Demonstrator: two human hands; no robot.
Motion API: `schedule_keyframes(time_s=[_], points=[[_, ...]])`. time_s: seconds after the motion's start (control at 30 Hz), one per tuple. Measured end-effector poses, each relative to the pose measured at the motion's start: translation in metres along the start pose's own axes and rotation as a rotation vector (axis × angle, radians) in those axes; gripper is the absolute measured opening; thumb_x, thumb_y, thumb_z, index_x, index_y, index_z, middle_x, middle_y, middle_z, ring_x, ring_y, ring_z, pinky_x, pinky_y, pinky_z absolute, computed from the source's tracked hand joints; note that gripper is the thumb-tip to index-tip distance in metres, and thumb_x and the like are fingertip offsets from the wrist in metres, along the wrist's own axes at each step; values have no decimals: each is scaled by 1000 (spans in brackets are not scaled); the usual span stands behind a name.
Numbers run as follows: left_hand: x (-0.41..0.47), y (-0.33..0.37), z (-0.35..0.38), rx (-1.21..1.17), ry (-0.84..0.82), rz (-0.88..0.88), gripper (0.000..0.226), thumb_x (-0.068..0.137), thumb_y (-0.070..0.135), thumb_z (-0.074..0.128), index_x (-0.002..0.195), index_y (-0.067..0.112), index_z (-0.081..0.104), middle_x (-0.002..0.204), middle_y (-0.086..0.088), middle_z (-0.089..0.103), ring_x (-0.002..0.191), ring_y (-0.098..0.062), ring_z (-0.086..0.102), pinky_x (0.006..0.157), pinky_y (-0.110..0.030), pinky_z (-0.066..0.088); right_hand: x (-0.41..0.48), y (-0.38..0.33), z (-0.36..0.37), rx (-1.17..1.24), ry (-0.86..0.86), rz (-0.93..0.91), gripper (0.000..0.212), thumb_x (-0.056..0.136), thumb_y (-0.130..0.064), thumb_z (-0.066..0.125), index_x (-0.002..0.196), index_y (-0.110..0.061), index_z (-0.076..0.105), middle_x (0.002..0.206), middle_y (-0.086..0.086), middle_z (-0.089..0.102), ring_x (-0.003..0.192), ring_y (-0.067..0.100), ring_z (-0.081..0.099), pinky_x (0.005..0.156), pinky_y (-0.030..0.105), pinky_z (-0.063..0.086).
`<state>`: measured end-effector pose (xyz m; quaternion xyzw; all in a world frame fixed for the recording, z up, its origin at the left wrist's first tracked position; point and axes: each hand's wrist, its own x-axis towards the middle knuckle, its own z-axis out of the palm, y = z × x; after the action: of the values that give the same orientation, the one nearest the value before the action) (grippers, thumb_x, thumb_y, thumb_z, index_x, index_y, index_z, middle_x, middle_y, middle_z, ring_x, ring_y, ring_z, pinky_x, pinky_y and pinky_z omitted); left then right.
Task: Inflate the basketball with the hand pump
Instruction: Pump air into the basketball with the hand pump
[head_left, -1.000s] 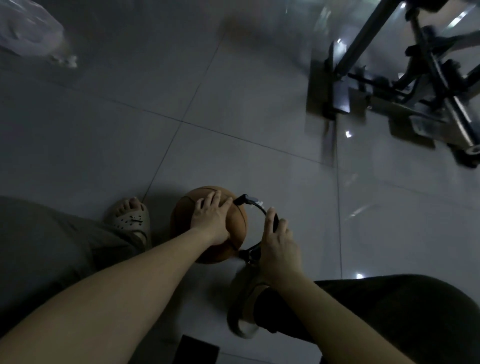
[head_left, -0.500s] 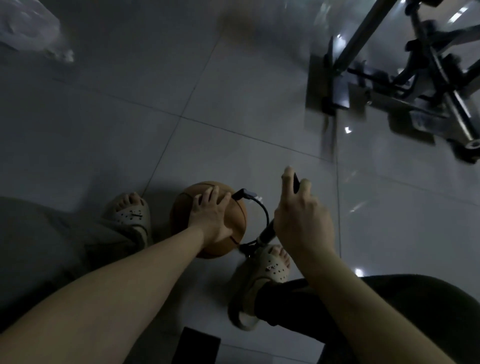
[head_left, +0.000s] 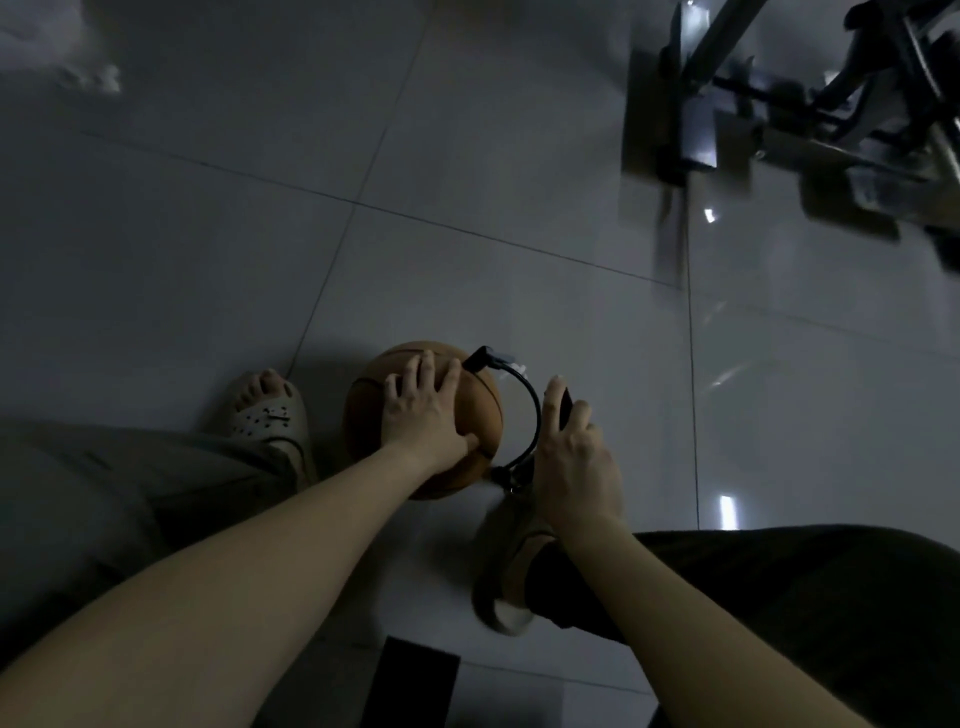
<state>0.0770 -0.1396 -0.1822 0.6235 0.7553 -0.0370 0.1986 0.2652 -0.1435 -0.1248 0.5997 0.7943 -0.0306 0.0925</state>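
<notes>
An orange basketball (head_left: 480, 415) rests on the grey tiled floor between my feet. My left hand (head_left: 423, 410) lies flat on top of it, fingers spread, pressing it down. A black hose (head_left: 531, 410) curves from a connector at the ball's upper right down to the base of the black hand pump. My right hand (head_left: 574, 457) is closed around the pump handle (head_left: 565, 402), low near the pump's base. The pump body is mostly hidden under my right hand.
My left foot in a pale sandal (head_left: 270, 418) stands left of the ball, and my right sandal (head_left: 506, 566) is below the pump. A metal frame with bars (head_left: 779, 104) stands at the upper right. A dark flat object (head_left: 415, 680) lies at the bottom edge.
My right hand rose with the pump handle half a second ago and has come back down near the pump's base. My left hand has stayed on the ball.
</notes>
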Motion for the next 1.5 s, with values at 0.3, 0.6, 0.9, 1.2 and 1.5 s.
schedule_keyframes(time_s=[0.3, 0.6, 0.9, 1.2, 1.5], points=[[-5, -2, -8, 40, -50, 6, 107, 85, 67, 61, 161, 24, -1, 167, -17, 0, 153, -37, 1, 121, -56, 10, -9, 0, -25, 90, -117, -20, 100, 88, -15, 66, 155, -17, -8, 134, 16, 36, 103, 28, 52, 74, 35, 53], [-17, -3, -10, 126, -82, 67, 105, 85, 66, 61, 160, 23, 1, 167, -15, 0, 154, -35, 2, 122, -52, 12, -40, 15, -68, 216, -35, -124, 82, 83, 3, 60, 151, -18, 18, 123, 11, 38, 99, 28, 52, 74, 38, 54], [-49, 45, -79, -53, 350, 485, 71, 95, 31, 60, 155, 17, 25, 155, -7, 32, 137, -27, 35, 111, -40, 34, -55, 13, -71, 40, 220, -213, 48, 83, -5, 48, 130, 1, 53, 108, 14, 57, 84, 30, 59, 67, 40, 56], [-71, 79, -75, 385, 527, 737, 25, 93, 20, 44, 109, 13, 62, 98, -5, 64, 89, -23, 57, 77, -35, 46, -69, 40, -68, -15, 66, -55, 59, 92, -16, 33, 148, 4, 29, 130, 18, 53, 113, 33, 55, 92, 40, 49], [-76, 81, 0, 251, 455, 555, 74, 99, 24, 45, 156, -4, 7, 161, -25, 17, 151, -40, 13, 125, -51, 12, -49, 25, -6, -16, 38, -38, 48, 89, -22, 53, 133, -3, 47, 106, 19, 52, 89, 35, 49, 80, 45, 45]])
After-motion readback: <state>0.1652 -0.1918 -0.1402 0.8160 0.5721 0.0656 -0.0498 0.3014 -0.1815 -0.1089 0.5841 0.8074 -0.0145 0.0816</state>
